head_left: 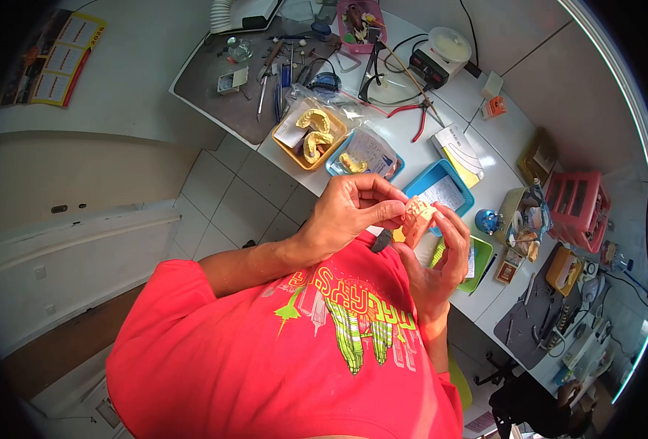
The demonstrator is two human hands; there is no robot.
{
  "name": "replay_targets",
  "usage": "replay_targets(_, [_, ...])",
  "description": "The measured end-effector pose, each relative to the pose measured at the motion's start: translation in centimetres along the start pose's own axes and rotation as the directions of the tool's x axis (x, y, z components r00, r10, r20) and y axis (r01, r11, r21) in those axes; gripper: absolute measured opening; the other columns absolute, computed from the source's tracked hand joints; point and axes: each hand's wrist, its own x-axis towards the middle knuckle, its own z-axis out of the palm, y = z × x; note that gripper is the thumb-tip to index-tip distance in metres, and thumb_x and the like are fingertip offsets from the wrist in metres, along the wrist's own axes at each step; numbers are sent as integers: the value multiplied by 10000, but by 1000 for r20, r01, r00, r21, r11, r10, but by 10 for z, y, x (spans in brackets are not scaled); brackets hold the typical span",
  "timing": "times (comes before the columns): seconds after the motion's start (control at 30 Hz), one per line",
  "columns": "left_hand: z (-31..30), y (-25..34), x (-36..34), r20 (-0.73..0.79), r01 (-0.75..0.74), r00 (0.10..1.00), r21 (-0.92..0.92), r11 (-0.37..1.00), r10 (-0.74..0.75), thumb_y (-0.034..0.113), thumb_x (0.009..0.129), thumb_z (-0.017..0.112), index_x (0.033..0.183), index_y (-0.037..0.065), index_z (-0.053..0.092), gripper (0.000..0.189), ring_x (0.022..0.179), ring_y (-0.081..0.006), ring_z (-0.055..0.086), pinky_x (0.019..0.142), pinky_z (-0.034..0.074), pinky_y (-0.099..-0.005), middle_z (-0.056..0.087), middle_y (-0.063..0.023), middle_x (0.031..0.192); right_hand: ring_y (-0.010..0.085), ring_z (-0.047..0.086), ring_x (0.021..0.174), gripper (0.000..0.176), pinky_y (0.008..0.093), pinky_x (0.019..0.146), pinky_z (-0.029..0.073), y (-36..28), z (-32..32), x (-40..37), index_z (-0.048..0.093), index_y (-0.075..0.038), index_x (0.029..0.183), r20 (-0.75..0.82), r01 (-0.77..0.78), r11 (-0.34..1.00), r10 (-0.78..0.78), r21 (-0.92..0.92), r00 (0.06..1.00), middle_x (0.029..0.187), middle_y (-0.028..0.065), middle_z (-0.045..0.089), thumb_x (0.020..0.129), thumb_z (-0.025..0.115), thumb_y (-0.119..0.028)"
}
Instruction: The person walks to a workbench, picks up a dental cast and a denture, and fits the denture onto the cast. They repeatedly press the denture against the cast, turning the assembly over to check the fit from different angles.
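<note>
In the head view, the person's hands meet just right of the centre of the frame, over the front of a red shirt (265, 366). Between them is a dental model (417, 218), pinkish-orange with cream teeth, held up in front of the body. The left hand (342, 218) reaches in from the left, its thumb and index finger pinching the model at its left edge, the other fingers curled; any small piece between those fingertips is too small to tell. The right hand (441, 257) grips the model from the right and below, fingers on one side and thumb on the other.

Beyond the hands, a blue tray (452, 175) with a paper inside stands on the white desk (495, 183), with a green tray (482, 267) to its lower right. Above the left hand, at upper centre, an orange tray (294, 156) bears yellowish casts (313, 121), beside a second blue tray (398, 170) with a bagged sheet. Red-handled pliers (421, 128) lie farther up. A grey mat (199, 88) with tools fills the upper left of the desk; a red basket (576, 208) stands at the right. A co-worker (529, 402) in dark clothing shows at the lower right.
</note>
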Motion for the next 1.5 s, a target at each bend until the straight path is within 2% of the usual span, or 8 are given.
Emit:
replay_targets(0.67, [0,4,-5,11,19,1000,99,995,-21,18,895,658,1080,-53,663,198,955,-181,680,888,569,-297,694,-148,1046,350,597,1135,662,420,909,537,9,-2,-7,594,-83,1219,25,58,997,-60,57,998,1247,185,578,622,877,-120])
replay_targets(0.8, [7,9,-10,-18,50,999,18,999,-50,7,900,647,1108,-56,658,217,965,-176,677,893,558,-282,692,-146,1064,360,596,1139,640,435,908,541,9,-2,-7,601,-102,1207,5,121,992,-121,37,993,1245,178,578,628,874,-129])
replay_targets(0.97, [3,9,-15,90,-150,987,229,962,132,-52,884,635,1105,-38,676,225,978,-171,658,895,532,-273,679,-137,1060,368,598,1128,607,444,901,551,8,-2,-9,599,-133,1191,-16,192,981,-192,9,981,1238,158,576,647,870,-127])
replay_targets(1.2, [4,8,-21,200,-271,951,180,946,235,-101,865,622,1084,-28,691,241,964,-169,646,892,524,-273,668,-128,1014,342,611,1095,603,445,889,564,3,-7,-12,580,-175,1188,-26,314,941,-320,-122,947,1233,124,577,663,873,-133])
replay_targets(1.27, [3,7,-19,247,-331,929,219,918,276,-20,892,634,1097,12,700,218,922,-133,648,811,525,-232,685,-88,983,343,609,1100,607,443,889,564,5,-7,-12,575,-165,1190,-28,320,941,-325,-109,945,1236,133,574,663,875,-152])
replay_targets(1.4, [7,13,-15,202,-290,946,177,941,254,-3,900,635,1095,14,701,207,900,-126,648,793,528,-233,688,-79,977,350,607,1115,642,435,892,559,8,-4,-13,567,-107,1206,-62,214,976,-211,43,976,1232,177,573,658,878,-229])
replay_targets(1.47, [4,23,-10,191,-59,981,134,989,32,-27,899,625,1070,-31,687,182,917,-155,661,822,563,-268,676,-115,998,355,606,1118,660,434,896,554,5,-3,-11,565,-84,1212,-62,162,984,-158,75,985,1224,193,577,656,876,-254])
replay_targets(1.5, [4,25,-8,190,-60,981,134,989,34,-27,899,625,1070,-31,687,182,917,-155,661,822,563,-268,676,-115,998,360,606,1121,681,434,900,550,4,-3,-11,562,-60,1219,-59,107,989,-101,103,993,1216,210,582,654,873,-279])
